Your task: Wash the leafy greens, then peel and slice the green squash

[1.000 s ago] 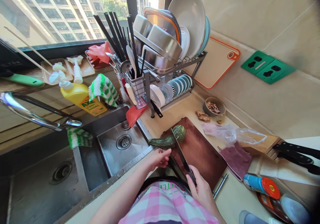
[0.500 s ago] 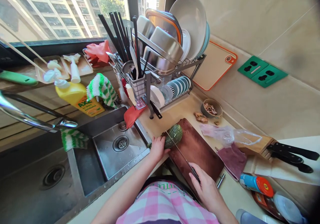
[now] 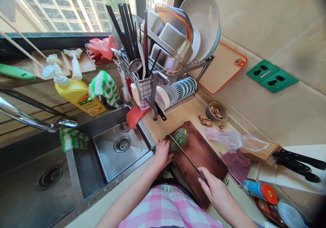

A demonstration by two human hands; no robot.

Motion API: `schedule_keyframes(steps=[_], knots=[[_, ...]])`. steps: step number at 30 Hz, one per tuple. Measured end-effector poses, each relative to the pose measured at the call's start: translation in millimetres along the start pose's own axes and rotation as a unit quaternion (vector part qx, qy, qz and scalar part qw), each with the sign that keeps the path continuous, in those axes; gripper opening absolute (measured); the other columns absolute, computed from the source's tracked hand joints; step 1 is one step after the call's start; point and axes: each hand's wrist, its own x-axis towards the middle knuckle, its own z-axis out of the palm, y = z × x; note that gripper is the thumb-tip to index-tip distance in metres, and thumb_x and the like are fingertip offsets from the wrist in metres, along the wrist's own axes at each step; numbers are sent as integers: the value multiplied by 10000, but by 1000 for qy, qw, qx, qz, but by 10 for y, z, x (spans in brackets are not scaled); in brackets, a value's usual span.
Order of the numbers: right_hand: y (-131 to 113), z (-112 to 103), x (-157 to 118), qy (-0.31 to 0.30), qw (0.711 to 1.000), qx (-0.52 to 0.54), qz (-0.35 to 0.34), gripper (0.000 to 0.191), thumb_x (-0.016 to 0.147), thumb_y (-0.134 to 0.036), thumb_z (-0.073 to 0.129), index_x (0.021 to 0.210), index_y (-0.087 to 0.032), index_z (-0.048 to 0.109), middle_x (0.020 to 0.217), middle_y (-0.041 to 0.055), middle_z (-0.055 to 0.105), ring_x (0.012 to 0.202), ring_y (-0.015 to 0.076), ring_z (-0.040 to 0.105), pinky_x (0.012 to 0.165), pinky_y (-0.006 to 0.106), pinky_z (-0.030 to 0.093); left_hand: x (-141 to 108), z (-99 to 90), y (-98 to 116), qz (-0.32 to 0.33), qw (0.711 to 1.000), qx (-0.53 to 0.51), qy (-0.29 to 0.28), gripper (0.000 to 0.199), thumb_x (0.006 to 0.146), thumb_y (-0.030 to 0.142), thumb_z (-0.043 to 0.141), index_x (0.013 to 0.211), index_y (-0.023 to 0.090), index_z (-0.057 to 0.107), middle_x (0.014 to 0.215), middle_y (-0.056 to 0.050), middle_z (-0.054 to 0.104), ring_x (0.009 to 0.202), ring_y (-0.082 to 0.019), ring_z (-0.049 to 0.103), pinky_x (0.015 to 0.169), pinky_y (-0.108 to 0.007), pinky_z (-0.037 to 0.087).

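A green squash point(image 3: 181, 137) with pale flecks lies across the far left end of the brown cutting board point(image 3: 205, 160). My left hand point(image 3: 162, 154) is wrapped over its narrower stem end, holding it against the board. In my right hand point(image 3: 214, 186) is the dark handle of a kitchen knife point(image 3: 185, 155). The knife's thin blade rests across the middle of the squash, just right of my left fingers. How deep the edge sits in the squash, I cannot tell.
A double steel sink point(image 3: 102, 156) lies to the left. Behind the board stands a loaded dish rack point(image 3: 201, 68). Past its right side are a small bowl point(image 3: 216, 111), a plastic bag point(image 3: 226, 138), a purple cloth point(image 3: 236, 167), a knife block point(image 3: 267, 153) and jars point(image 3: 259, 191).
My right hand and the knife handle have shifted slightly to the right, while the blade stays across the squash. My left hand keeps its hold. The whole view has turned a little.
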Motion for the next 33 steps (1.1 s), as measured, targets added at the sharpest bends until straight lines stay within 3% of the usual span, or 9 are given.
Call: schedule_keyframes(steps=[5,12,18,23,28,33], knots=[[-145,-17,118,-56,996,-59,32,259,909,-295,281,1104,-217,433,898,66,664,820,214,654,678,299,463,8,-2,1,-12,1000,-10,-5,612,588,257,767,1129,146,504,1062,-108,574,1031,-284,528,1024,-496,270],[-220,-8,339,-90,992,-75,44,244,907,-296,290,1078,-199,434,894,89,662,849,239,643,686,304,423,20,25,-45,-9,1000,-21,-5,640,587,280,775,1137,116,493,1079,-131,579,1053,-286,523,1029,-480,281],[15,307,623,-97,994,-43,35,227,890,-286,332,1062,-193,448,867,86,666,818,220,643,666,273,410,4,87,-91,3,1000,-30,8,611,611,268,751,1144,162,473,1099,-114,576,1065,-282,524,1020,-519,276],[218,588,658,-54,998,12,18,268,888,-285,340,1112,-196,457,940,86,663,845,197,640,718,279,435,-20,100,-158,16,997,-67,26,581,619,278,734,1130,174,481,1078,-109,585,1054,-280,534,1034,-559,235],[310,670,540,9,997,63,-43,317,891,-314,349,1154,-197,483,1039,83,645,922,192,627,794,317,473,-178,-16,-229,28,987,-150,50,527,638,321,699,1111,191,504,1076,-96,600,1061,-276,538,1067,-568,156],[529,875,224,118,980,133,-90,337,879,-317,411,1174,-183,503,1153,82,616,1050,170,588,905,290,465,-416,-157,-266,-12,961,-260,94,526,645,374,686,1105,193,504,1091,-86,607,1054,-248,543,1028,-482,297]])
